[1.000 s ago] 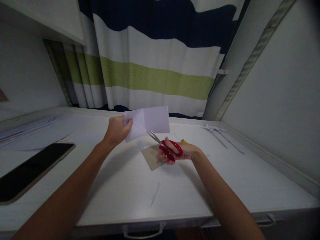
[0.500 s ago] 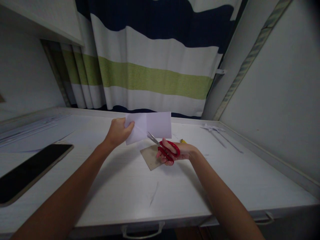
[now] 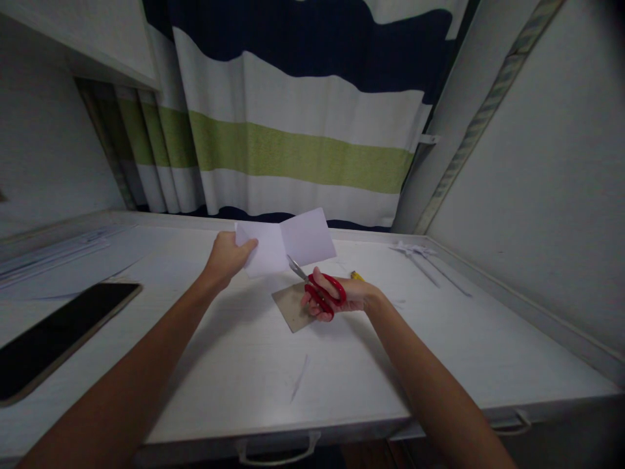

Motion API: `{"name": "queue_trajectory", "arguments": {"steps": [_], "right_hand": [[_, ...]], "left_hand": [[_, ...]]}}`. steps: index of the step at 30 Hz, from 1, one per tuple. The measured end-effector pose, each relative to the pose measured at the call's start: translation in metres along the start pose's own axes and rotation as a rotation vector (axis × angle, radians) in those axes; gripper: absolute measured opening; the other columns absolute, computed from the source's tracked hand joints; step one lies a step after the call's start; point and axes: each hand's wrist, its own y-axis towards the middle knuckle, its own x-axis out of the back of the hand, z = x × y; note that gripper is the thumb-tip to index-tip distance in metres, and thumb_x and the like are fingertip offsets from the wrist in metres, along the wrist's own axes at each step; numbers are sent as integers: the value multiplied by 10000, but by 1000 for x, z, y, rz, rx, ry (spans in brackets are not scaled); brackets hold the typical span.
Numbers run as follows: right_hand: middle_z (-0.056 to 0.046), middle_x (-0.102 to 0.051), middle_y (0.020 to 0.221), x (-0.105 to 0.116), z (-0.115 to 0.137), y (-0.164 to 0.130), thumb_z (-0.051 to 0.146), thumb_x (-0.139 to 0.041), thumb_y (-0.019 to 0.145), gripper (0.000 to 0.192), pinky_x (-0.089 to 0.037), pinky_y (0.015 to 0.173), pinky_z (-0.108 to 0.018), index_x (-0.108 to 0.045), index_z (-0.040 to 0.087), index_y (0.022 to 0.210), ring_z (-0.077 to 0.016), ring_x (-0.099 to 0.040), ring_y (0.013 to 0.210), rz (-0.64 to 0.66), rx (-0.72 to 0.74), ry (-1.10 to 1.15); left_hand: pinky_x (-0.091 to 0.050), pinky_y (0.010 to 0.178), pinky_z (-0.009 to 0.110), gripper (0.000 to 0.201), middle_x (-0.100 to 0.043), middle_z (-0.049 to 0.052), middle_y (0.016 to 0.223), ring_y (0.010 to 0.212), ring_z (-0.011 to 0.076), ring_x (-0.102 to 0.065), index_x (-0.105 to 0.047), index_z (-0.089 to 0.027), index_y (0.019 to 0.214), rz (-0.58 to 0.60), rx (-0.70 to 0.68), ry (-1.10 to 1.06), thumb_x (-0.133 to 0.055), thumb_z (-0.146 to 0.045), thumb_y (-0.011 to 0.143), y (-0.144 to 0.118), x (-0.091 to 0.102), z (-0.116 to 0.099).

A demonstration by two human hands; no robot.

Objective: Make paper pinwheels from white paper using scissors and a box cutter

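Observation:
My left hand (image 3: 230,255) pinches the left end of a creased white sheet of paper (image 3: 307,238), thumb in front. The paper is held up above the desk, and its right part tilts upward from the crease. My right hand (image 3: 325,301) is closed on red-handled scissors (image 3: 326,296), with fingers through the loops. The scissor blades point up and left at the paper's lower edge near the crease; whether they touch it I cannot tell. Below the right hand a beige square card (image 3: 290,306) lies on the desk, partly covered by the fingers.
A dark phone (image 3: 63,339) lies at the left on the white desk (image 3: 234,378). Paper sheets (image 3: 53,260) are stacked behind it. Thin paper strips (image 3: 422,260) lie at the back right. A small yellow object (image 3: 357,275) sits behind my right wrist. A striped curtain (image 3: 293,156) hangs behind.
The right part of the paper has swung upward and now angles at the crease. The paper and left hand have shifted slightly left. The scissors stay close to the paper's lower edge.

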Motion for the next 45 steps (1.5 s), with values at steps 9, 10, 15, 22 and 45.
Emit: {"name": "queue_trajectory", "arguments": {"steps": [9,10,15,22,45], "right_hand": [[-46,-534,629,3,-4,6,618,-283,746,603,-420,497,-238,-511,77,884,-91,-502,506,-57,106,67],[-48,-537,640,4,-4,5,624,-282,742,608,-421,506,-240,-510,79,887,-92,-505,516,-47,111,69],[-56,-539,664,7,-4,3,631,-241,743,634,-408,504,-233,-501,82,924,-99,-512,547,-3,131,66],[-48,-529,664,4,-3,3,627,-233,751,634,-399,495,-230,-497,75,913,-91,-504,507,52,148,94],[-9,-463,553,0,-4,5,576,-257,784,557,-299,373,-180,-516,89,863,-60,-417,416,-66,237,-73]], "left_hand": [[-438,493,229,189,-626,88,773,605,155,-562,-582,-106,700,64,81,-232,-573,-208,542,-5,-9,-3],[-438,495,226,188,-625,85,774,606,152,-562,-581,-104,701,63,74,-232,-573,-209,545,-6,-9,-3],[-425,448,229,133,-608,44,646,530,143,-545,-575,-110,656,83,48,-243,-563,-197,555,-6,-5,-5],[-290,274,202,68,-522,-2,486,355,110,-449,-542,-124,591,120,92,-233,-554,-185,561,-8,-3,-11],[-301,251,200,47,-522,13,494,338,111,-451,-534,-126,574,78,80,-239,-546,-170,566,-9,-4,-12]]}}
